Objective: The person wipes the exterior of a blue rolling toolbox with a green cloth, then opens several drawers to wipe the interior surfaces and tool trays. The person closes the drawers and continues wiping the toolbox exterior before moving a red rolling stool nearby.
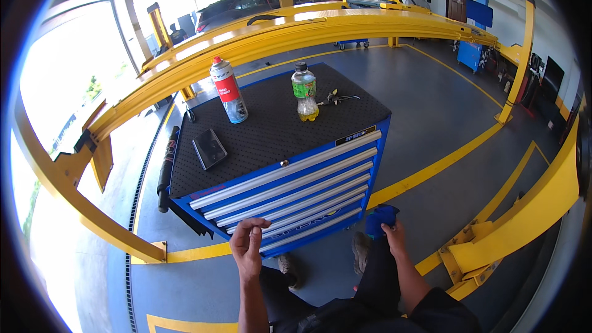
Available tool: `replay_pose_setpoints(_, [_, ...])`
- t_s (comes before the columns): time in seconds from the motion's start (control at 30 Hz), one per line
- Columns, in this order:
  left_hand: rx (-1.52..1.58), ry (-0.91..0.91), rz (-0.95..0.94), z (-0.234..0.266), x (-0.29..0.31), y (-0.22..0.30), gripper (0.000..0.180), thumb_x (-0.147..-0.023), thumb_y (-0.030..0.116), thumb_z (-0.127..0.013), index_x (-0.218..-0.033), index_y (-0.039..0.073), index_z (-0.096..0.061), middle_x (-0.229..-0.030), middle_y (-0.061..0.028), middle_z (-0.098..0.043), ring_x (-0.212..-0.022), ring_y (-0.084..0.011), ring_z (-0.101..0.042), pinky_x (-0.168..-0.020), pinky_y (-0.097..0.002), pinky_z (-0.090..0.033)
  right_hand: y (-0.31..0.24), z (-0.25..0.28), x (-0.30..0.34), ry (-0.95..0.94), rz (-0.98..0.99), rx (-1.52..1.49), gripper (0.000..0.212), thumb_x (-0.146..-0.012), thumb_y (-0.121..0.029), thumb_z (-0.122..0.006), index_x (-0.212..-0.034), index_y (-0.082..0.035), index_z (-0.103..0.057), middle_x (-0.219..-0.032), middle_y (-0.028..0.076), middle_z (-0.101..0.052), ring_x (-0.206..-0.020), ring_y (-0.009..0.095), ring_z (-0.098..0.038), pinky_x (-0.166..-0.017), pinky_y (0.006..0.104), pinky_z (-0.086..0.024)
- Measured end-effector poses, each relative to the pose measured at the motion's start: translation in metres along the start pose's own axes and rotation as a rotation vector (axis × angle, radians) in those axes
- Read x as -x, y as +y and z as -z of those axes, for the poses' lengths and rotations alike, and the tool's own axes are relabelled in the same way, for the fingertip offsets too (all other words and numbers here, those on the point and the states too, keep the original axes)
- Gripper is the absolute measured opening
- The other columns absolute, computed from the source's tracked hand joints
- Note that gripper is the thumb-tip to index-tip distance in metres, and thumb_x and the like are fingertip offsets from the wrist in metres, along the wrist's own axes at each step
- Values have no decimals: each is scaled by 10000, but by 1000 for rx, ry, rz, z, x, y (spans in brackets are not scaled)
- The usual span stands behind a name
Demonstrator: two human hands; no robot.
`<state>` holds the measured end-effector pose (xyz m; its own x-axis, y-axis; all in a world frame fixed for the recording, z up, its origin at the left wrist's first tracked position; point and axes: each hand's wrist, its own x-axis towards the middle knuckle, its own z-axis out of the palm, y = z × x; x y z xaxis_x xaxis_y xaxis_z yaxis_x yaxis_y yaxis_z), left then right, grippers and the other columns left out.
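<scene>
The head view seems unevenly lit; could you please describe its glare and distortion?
Head view: strong daylight glare washes out the left side; the yellow lift beam bows under fisheye distortion; black vignetting rings the frame; the blue tool chest and left hand look fairly sharp.

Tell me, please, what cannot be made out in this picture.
All in the head view:
Drawer contents: hidden by closed drawer fronts.
Blue item: full shape partly covered by the right hand.
Small items beside the bottle: too small to identify.
</scene>
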<state>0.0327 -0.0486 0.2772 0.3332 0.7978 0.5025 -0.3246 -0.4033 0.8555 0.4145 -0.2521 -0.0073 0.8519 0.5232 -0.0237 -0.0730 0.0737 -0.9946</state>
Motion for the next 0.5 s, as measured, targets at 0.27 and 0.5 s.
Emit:
replay_pose_setpoints(0.27, [-767,-521,-1068,-99,-36,278,188,-1094,293,-694,-1187,138,-745,-1202,-59,-769,-1148,-192,-711,-929,-367,-520,-30,-33,21,-202,199,1107,442,-905,-281,-855,-1212,-10,-690,-1074,262,-766,-1031,458,-742,-900,530,-587])
replay_pose_setpoints(0.5, [-700,-662,-961,-99,-13,291,409,-1074,298,-699,-1472,227,-634,-1284,-75,-733,-1116,-297,-726,-889,-394,-575,-26,-15,13,-243,315,1181,401,-918,-250,-828,-1230,-40,-688,-1045,227,-782,-1001,451,-747,-906,545,-584])
